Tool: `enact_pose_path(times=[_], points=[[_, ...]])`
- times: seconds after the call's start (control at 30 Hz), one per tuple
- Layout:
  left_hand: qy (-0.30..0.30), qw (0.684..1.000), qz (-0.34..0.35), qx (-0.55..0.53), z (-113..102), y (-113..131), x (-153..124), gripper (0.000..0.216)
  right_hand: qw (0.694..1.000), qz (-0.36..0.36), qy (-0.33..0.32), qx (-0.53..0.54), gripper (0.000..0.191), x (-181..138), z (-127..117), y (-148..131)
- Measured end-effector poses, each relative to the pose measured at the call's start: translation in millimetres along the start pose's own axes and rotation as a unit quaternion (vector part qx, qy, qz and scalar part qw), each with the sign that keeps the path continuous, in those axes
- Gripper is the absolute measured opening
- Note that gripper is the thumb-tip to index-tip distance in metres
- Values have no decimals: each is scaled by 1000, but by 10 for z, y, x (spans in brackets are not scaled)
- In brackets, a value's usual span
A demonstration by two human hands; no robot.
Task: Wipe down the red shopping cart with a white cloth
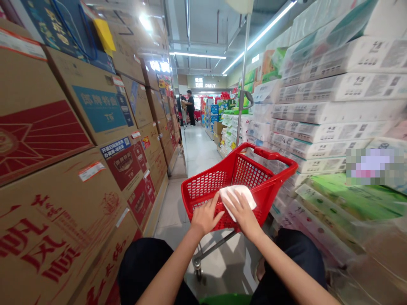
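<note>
A red plastic shopping cart [206, 182] with perforated sides stands sideways between my knees, its handle toward the right. My left hand [205, 217] holds the near rim of its basket, fingers over the edge and thumb apart on the outer side. Beside it, my right hand [240, 208] holds a folded white cloth [246, 195] against the near side and rim. Its fingers lie extended over the cloth, and its thumb is hidden. Part of the cart's metal frame and a caster wheel [197, 264] show below.
Stacked cardboard cartons [73, 199] wall the left side. Plastic-wrapped white packs [321, 110] and green packs [356, 190] are piled close on the right. A metal pole [244, 67] rises behind the cart. Down the tiled aisle [199, 146] stands a person [190, 108] in dark clothes.
</note>
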State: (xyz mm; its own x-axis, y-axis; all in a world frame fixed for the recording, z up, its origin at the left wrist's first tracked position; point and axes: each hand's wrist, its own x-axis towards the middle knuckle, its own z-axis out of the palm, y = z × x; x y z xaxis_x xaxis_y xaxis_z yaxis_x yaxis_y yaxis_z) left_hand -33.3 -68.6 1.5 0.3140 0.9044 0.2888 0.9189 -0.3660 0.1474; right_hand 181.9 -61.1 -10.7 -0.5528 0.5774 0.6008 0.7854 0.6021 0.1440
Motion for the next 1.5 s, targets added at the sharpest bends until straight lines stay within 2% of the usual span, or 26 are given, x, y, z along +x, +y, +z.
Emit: enact_pose_path(times=[0.07, 0.13, 0.27, 0.37, 0.47, 0.57, 0.67, 0.77, 0.87, 1.0, 1.1, 1.2, 1.37, 1.43, 1.5], points=[[-2, 1000, -4, 3, 8, -19, 1, 72, 999, -27, -17, 15, 72, -4, -32, -1], [-1, 1000, -5, 6, 18, -37, 1, 70, 999, -26, -18, 13, 73, -56, -117, 191], [2, 1000, -4, 9, 40, -33, 8, 70, 998, 57, 16, -22, 83, -210, -316, 746], [1, 1000, -5, 8, 52, 3, 19, 69, 993, 109, 42, -25, 96, -250, -333, 904], [-3, 1000, -12, 8, 55, 34, 26, 69, 990, 125, 61, -12, 97, -193, -193, 731], [-1, 1000, -21, 15, 52, 40, 25, 68, 993, 109, 52, -9, 87, -99, -22, 361], [1, 999, -30, 29, 48, 20, 19, 67, 998, 64, 20, -3, 78, -16, 47, 15], [2, 998, -43, 43, 41, -10, 9, 66, 1000, -17, -20, 9, 76, 22, -15, -60], [1, 997, -56, 56, 33, -36, -2, 66, 998, -53, -43, 0, 77, -10, -156, 241], [5, 996, -65, 67, 38, -26, -11, 68, 999, 41, -6, -31, 90, -112, -309, 855], [16, 996, -60, 68, 48, 29, -10, 68, 995, 91, 18, -38, 99, -116, -275, 1001], [27, 996, -56, 69, 48, 88, -4, 68, 995, 93, 30, -15, 97, -24, -106, 699], [30, 994, -65, 78, 36, 84, -8, 71, 997, 7, 3, 74, 88, 138, 137, -162], [36, 994, -65, 78, 31, 49, -24, 73, 995, -21, -7, 94, 86, 162, 144, -290], [43, 994, -68, 79, 25, 13, -46, 74, 995, -41, -20, 92, 85, 161, 108, -205]])
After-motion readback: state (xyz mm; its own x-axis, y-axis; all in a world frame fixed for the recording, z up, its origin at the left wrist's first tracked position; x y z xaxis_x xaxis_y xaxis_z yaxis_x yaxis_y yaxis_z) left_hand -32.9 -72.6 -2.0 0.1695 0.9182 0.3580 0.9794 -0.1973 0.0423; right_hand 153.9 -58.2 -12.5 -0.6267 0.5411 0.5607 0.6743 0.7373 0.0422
